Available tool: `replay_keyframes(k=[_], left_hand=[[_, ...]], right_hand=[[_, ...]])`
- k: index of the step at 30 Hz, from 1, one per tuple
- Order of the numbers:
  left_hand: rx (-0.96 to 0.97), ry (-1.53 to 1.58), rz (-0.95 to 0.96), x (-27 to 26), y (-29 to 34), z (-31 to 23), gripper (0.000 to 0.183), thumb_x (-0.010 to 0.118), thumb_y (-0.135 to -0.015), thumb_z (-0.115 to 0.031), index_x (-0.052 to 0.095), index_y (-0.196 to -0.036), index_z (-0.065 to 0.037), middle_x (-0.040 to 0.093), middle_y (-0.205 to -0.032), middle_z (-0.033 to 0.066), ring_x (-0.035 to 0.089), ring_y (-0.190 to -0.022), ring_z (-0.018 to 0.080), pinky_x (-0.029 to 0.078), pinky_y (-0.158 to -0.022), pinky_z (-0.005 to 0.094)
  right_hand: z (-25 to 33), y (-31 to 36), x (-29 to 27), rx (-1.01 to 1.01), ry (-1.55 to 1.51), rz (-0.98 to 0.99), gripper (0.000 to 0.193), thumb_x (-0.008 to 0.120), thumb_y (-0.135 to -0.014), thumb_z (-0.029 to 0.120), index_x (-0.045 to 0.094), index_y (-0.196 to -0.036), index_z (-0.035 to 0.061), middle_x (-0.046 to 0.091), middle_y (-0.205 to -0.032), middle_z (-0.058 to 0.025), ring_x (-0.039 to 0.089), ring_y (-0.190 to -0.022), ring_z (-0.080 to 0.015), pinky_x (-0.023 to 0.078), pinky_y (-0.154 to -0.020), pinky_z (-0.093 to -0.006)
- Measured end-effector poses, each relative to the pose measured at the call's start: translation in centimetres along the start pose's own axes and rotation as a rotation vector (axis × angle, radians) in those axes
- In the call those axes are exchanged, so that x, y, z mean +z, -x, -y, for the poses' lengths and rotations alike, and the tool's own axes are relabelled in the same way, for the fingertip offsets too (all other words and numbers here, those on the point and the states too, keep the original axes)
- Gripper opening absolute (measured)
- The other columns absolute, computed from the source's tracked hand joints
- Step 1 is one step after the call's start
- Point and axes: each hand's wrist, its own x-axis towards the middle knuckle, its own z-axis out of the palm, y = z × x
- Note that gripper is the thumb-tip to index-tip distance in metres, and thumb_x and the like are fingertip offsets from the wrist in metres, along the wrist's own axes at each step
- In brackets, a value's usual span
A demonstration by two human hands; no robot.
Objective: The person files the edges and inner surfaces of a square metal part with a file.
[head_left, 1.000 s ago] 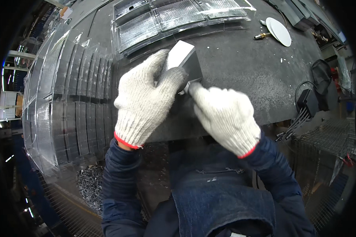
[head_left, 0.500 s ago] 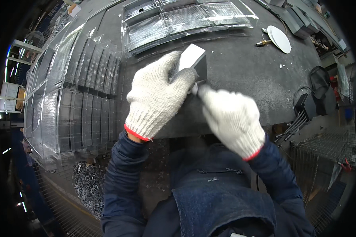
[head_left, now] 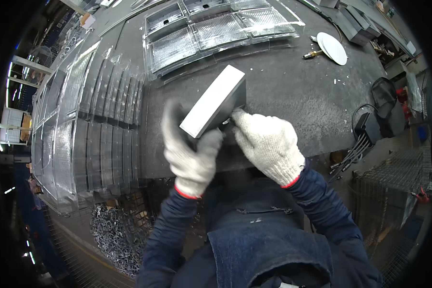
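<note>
A rectangular block-like box (head_left: 213,102) with a white face and dark grey side is tilted above the grey table. My left hand (head_left: 189,153), in a white knit glove with a red cuff, grips its lower left end between thumb and fingers; the fingers are smeared by motion. At the box's dark side, my gloved right hand (head_left: 269,141) has its thumb and fingers pinched together. A small shiny bit shows by the right fingertips, too small to name. Whether the right hand holds it I cannot tell.
Stacked clear plastic trays (head_left: 93,139) stand at the table's left. More compartment trays (head_left: 221,33) lie at the back. A white disc (head_left: 332,49) with a brass fitting is at the back right. Black cables (head_left: 355,151) hang near the right edge; metal rings (head_left: 115,235) are piled below left.
The box has come nearer and now shows its long white face. My left hand has shifted down its side to the lower end. The right hand has moved slightly left and nearer.
</note>
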Motion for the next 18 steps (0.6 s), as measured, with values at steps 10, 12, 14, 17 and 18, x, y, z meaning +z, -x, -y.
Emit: replay_keyframes(k=[10,12,14,17,18], left_hand=[[-0.049,-0.061,0.182,-2.6,-5.4,-4.6,0.072,0.079,-0.102,-0.018,0.052,-0.162,0.011,0.071,-0.143,0.03,0.074,-0.127,0.0327,0.06,-0.11,0.0406],[-0.176,-0.189,0.407,-3.0,-8.3,-7.0,0.069,0.078,-0.103,-0.02,0.055,-0.161,0.01,0.072,-0.145,0.0286,0.073,-0.129,0.0298,0.059,-0.11,0.0395],[-0.166,-0.327,0.535,-2.4,-9.6,-7.2,0.065,0.075,-0.103,-0.027,0.061,-0.155,0.009,0.077,-0.134,0.0314,0.08,-0.121,0.0355,0.062,-0.104,0.04],[-0.196,-0.474,0.625,-0.7,-10.5,-7.3,0.064,0.076,-0.107,-0.022,0.058,-0.16,0.006,0.076,-0.142,0.0278,0.077,-0.122,0.0261,0.06,-0.106,0.0363],[-0.202,-0.471,0.631,-0.8,-10.4,-6.7,0.064,0.076,-0.107,-0.022,0.058,-0.16,0.006,0.076,-0.142,0.0278,0.077,-0.122,0.0261,0.06,-0.106,0.0363]], right_hand=[[0.7,0.3,-3.5,-0.11,-0.087,-0.076,0.028,0.079,-0.099,0.017,0.075,-0.126,0.0119,0.07,-0.083,-0.0083,0.073,-0.072,-0.0287,0.058,-0.067,-0.0414],[0.2,0.3,-2.9,-0.171,-0.099,-0.147,0.022,0.077,-0.101,0.019,0.074,-0.122,0.0134,0.069,-0.077,-0.0077,0.073,-0.066,-0.0272,0.058,-0.062,-0.0403],[0.0,0.1,-1.3,-0.159,-0.152,-0.146,0.022,0.076,-0.101,0.018,0.073,-0.122,0.0133,0.069,-0.076,-0.0074,0.073,-0.065,-0.0274,0.059,-0.062,-0.0405],[-1.1,-0.8,1.6,-0.122,-0.281,-0.158,0.02,0.076,-0.101,0.013,0.07,-0.119,0.0122,0.073,-0.077,-0.0104,0.076,-0.069,-0.0313,0.06,-0.063,-0.0421],[-1.1,-0.5,1.8,-0.104,-0.34,-0.155,0.018,0.076,-0.101,0.013,0.069,-0.118,0.0116,0.074,-0.079,-0.0112,0.077,-0.069,-0.0318,0.06,-0.063,-0.0426]])
